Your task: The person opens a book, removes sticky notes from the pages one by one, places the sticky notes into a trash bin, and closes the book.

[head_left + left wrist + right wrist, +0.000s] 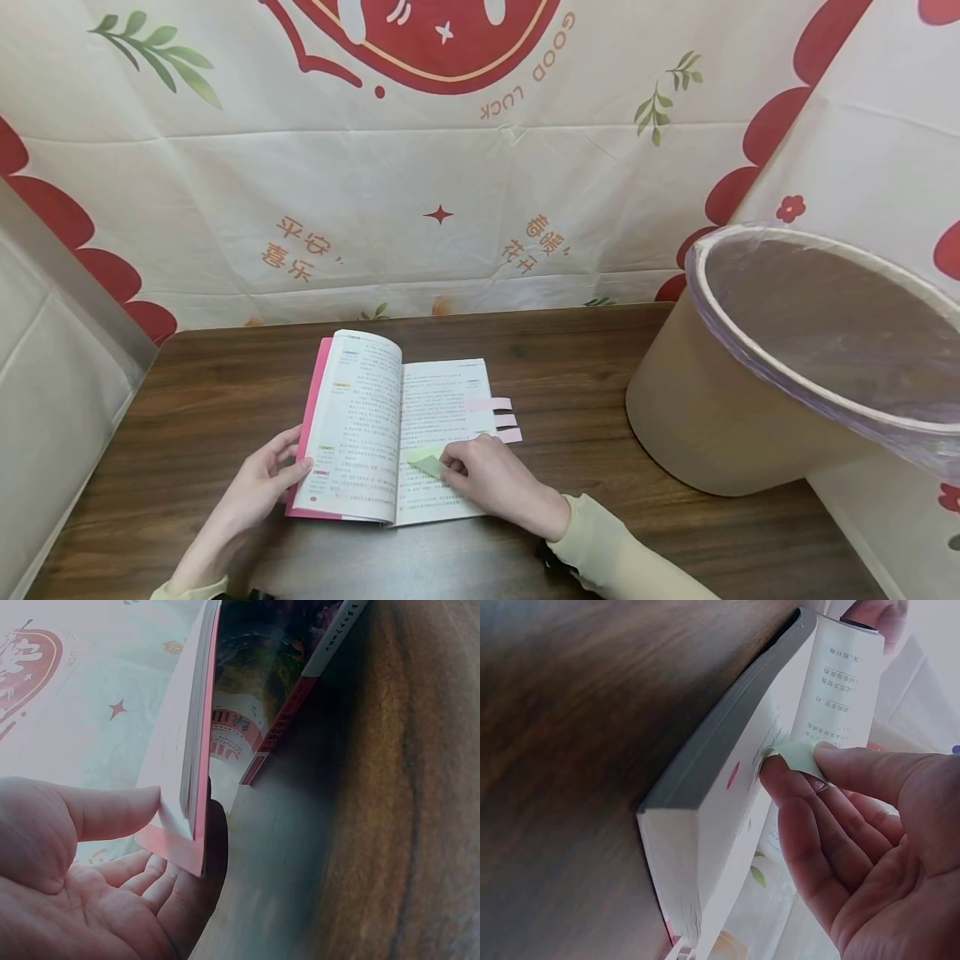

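An open book [360, 425] with a pink cover lies on the wooden table, its left side tilted up. My left hand [261, 479] grips that side's outer edge, thumb on the page and fingers behind the cover, as the left wrist view also shows. Over the right page, my right hand [498, 477] pinches a green sticky note [427, 464] between thumb and forefinger. In the right wrist view the note [799, 759] bends up from the page at the pinched end. Several pink tabs [506, 420] stick out past the right page's edge.
A large beige bin [697, 417] with a clear plastic liner over its rim stands to the right of the book. Behind the wooden table [225, 375] hangs a white printed cloth [405, 183] with red and green patterns.
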The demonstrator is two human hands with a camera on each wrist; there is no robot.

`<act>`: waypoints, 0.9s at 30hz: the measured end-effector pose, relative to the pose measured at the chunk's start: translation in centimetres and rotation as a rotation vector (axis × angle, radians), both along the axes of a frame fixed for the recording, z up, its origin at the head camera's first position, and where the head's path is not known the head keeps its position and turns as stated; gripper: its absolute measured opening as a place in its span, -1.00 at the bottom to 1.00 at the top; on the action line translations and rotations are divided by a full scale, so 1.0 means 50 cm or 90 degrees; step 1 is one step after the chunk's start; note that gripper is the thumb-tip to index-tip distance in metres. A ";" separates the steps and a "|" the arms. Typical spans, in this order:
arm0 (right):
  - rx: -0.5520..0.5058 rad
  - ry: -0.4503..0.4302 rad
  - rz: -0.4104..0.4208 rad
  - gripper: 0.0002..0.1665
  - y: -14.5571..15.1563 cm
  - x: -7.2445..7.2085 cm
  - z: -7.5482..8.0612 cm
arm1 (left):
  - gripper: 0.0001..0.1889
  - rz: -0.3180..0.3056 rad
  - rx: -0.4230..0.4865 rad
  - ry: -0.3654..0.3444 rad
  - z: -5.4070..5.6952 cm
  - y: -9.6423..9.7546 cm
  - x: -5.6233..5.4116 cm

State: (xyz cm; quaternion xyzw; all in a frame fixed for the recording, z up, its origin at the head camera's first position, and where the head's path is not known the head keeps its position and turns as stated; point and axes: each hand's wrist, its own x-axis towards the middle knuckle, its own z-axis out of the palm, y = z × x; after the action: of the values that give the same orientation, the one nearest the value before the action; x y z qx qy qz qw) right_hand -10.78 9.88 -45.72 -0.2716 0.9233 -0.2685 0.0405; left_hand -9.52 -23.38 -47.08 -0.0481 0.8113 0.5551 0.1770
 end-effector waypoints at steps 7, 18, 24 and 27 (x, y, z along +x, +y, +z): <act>-0.013 -0.010 -0.013 -0.90 0.001 0.000 -0.003 | -0.26 -0.001 -0.001 -0.002 0.001 0.001 -0.001; -0.035 -0.003 -0.028 -0.88 0.002 0.000 -0.002 | -0.26 -0.006 -0.001 0.000 0.000 0.001 -0.002; -0.042 -0.007 -0.029 -0.89 0.001 0.001 0.000 | -0.29 -0.002 -0.001 -0.005 0.003 0.004 -0.001; -0.044 -0.012 -0.031 -0.90 0.002 0.001 0.001 | -0.30 0.002 -0.002 -0.009 0.004 0.005 -0.002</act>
State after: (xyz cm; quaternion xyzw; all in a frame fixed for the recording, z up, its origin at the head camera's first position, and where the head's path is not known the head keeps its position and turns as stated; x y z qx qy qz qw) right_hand -10.73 9.97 -45.67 -0.2475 0.9194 -0.3039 0.0329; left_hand -9.60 -23.14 -46.86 -0.0537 0.8110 0.5534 0.1820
